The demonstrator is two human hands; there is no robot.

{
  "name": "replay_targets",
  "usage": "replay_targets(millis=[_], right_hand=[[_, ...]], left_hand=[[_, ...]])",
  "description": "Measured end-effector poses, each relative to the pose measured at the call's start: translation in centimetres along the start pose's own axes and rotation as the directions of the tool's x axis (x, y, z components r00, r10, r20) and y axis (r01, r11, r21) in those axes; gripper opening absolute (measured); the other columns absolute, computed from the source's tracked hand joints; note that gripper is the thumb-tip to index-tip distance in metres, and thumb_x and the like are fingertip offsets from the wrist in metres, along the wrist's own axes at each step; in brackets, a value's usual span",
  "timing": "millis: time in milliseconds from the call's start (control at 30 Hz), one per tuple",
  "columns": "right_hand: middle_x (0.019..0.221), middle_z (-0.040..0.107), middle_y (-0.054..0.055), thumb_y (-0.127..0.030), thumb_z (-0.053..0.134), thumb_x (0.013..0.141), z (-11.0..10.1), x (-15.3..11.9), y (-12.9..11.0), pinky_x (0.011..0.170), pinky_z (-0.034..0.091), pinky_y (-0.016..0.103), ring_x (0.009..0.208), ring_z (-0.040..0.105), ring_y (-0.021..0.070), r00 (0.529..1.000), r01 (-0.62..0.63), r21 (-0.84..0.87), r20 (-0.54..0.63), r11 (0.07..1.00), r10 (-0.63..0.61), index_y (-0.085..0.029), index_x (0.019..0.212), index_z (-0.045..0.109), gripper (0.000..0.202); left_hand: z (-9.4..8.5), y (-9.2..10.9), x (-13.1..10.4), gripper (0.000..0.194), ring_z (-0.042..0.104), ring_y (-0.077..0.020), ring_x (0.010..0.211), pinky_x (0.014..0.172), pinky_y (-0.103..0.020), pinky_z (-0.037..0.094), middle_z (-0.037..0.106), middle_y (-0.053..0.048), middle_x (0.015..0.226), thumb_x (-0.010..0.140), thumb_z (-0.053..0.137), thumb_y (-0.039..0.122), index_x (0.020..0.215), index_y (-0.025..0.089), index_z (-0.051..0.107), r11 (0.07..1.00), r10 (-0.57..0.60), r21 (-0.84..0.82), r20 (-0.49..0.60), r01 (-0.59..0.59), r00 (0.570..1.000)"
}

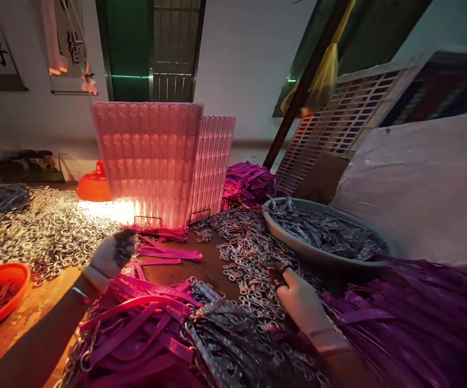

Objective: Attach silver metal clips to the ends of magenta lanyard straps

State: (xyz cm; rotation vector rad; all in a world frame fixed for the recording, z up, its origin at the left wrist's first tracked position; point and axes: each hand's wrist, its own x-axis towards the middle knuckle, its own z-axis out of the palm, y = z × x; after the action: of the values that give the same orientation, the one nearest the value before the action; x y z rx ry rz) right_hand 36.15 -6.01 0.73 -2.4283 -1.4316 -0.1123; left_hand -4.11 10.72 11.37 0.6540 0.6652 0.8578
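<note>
My left hand (pixel 110 257), in a pale glove with dark fingertips, is curled beside the pink straps (pixel 171 253) at the left centre. What its fingers hold is hidden. On the right, my gloved right hand (pixel 298 296) reaches into a heap of silvery metal clasps (pixel 245 248), fingers bent together; anything between them cannot be made out. Between my arms lies a pile of magenta straps (pixel 144 323) with metal ends. Beside it spreads a bundle of grey patterned chains or straps (pixel 233 339), its exact kind unclear.
An orange lamp (pixel 96 186) glows over more metal clasps (pixel 59 237). Ridged clear plastic trays (pixel 148 156) stand upright behind. At left is an orange bowl (pixel 23 275); at right, a grey basin (pixel 273 215) of dark pieces and a purple strap heap (pixel 415 318).
</note>
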Motion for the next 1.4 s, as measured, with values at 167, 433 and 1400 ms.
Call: replay_targets(millis=[167,433,1400], right_hand=[[0.105,0.071,0.008,-0.013,0.045,0.082,-3.0,-4.5,-9.6,0.086,0.053,0.034,0.095,0.065,0.0208,0.896,0.414,0.641,-0.162,0.646,-0.414,-0.021,0.121,0.064,0.044],[0.118,0.070,0.008,-0.002,0.046,0.074,-5.3,-6.9,-15.2,0.096,0.048,0.037,0.109,0.062,0.0217,0.786,0.491,0.705,-0.106,0.511,-0.609,-0.021,0.122,0.064,0.055],[0.114,0.064,0.011,-0.013,0.056,0.082,-3.3,-9.3,-16.7,0.090,0.048,0.037,0.103,0.059,0.0230,0.728,0.592,0.654,-0.184,0.471,-0.660,-0.020,0.120,0.062,0.040]], left_hand=[[5.4,-9.9,-2.1,0.016,0.049,-0.0084,0.037,0.033,-0.016,0.030,0.060,-0.001,0.055,0.079,0.065,0.026,0.082,0.011,0.068,0.854,-0.213,0.512,0.190,0.088,0.958],[6.7,-12.1,-4.0,0.004,0.055,-0.0114,0.051,0.046,-0.020,0.039,0.063,-0.001,0.059,0.063,0.062,0.014,0.067,0.013,0.064,0.675,-0.186,0.726,0.342,-0.133,0.921],[2.8,-11.4,-5.7,0.025,0.045,-0.0071,0.042,0.040,-0.016,0.035,0.053,0.002,0.055,0.075,0.070,0.038,0.079,0.016,0.058,0.896,-0.301,0.408,0.269,0.175,0.915]])
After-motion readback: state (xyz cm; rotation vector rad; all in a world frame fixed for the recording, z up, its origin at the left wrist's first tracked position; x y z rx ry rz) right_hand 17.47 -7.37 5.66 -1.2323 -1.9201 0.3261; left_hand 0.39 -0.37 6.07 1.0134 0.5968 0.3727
